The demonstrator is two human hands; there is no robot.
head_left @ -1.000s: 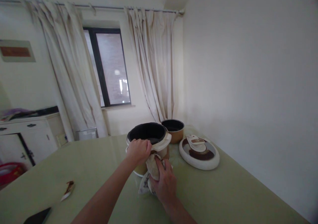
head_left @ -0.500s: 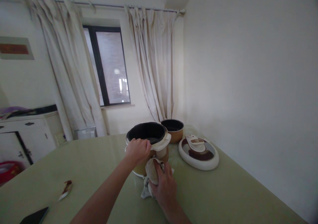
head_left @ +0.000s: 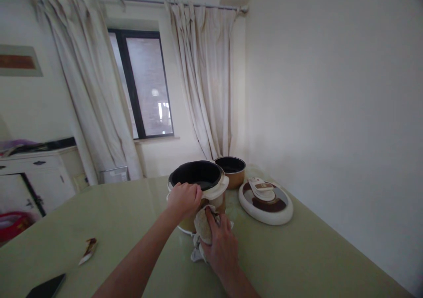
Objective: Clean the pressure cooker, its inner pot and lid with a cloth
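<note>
The right hand (head_left: 222, 245) clutches a cloth (head_left: 203, 227) at the near side of the cooker (head_left: 217, 203), below the left hand (head_left: 185, 199) gripping its rim (head_left: 212, 194).

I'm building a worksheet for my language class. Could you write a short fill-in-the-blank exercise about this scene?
1. The cloth is held in the ____ hand.
2. The left hand is at the near edge of the cooker, whose inside is ____ in colour.
3. The lid lies on the pale green ____.
4. The window is between two ____.

Missing words: right, black, table, curtains.
</note>
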